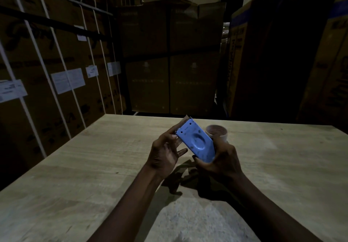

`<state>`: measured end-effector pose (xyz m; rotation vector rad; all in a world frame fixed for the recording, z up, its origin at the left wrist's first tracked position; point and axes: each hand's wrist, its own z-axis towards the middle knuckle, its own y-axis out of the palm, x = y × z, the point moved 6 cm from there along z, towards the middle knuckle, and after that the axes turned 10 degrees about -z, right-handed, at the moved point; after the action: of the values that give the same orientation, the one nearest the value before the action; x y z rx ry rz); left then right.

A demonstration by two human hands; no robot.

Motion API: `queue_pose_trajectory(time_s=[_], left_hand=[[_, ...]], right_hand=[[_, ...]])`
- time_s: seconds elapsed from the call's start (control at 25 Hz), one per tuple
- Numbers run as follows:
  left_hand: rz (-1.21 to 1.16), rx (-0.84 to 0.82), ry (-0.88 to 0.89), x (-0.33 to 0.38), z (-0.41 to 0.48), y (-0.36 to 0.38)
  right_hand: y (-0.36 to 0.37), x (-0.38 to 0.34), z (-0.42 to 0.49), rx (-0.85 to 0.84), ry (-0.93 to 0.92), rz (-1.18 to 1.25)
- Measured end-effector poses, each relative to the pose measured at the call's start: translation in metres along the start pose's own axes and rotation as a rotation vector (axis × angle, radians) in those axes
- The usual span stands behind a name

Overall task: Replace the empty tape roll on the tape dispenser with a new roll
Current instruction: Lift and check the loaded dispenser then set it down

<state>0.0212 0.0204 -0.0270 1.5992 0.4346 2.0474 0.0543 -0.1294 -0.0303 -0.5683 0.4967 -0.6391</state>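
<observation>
**Swapping the roll on a blue hand dispenser, mid-job**

Forearms come in bare from the bottom edge, both reaching over a pale tabletop with a woodgrain print and a rougher, speckled grey patch near the person. Behind it, stacked cardboard cartons strapped with white bands and stuck with paper labels fill the room. It's dim in there, so finer detail is murky.

Both hands hold the tape dispenser up off the tabletop. It's smooth moulded blue plastic, flat-sided, with a rounded dimple in the middle and two small rivet holes near the far end, where a bit of metal blade edge pokes out. The right hand is wrapped round the lower end, fingers closed on the body. The left hand has its fingertips pinching the upper left edge, with the other fingers spread loose.

Just behind the dispenser, close to the right hand, stands a tape roll: a squat cylinder, brownish on top with a pale rim. Can't tell if it's the new one or the spent core.

My take: keep the right hand steady as the anchor and let the left work the side open, staying clear of that toothed end.
</observation>
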Motion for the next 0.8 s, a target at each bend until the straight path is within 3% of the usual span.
queue_pose_trajectory(time_s=[0.36, 0.6, 0.8], left_hand=[[0.069, 0.037, -0.035, 0.0, -0.002, -0.003], [0.151, 0.035, -0.025, 0.0, -0.001, -0.006], [0.151, 0.06, -0.032, -0.003, -0.001, -0.01]], right_hand=[[-0.008, 0.013, 0.006, -0.022, 0.146, 0.019], [-0.006, 0.018, 0.013, -0.201, 0.425, 0.162], [-0.009, 0.012, 0.013, -0.239, 0.421, 0.15]])
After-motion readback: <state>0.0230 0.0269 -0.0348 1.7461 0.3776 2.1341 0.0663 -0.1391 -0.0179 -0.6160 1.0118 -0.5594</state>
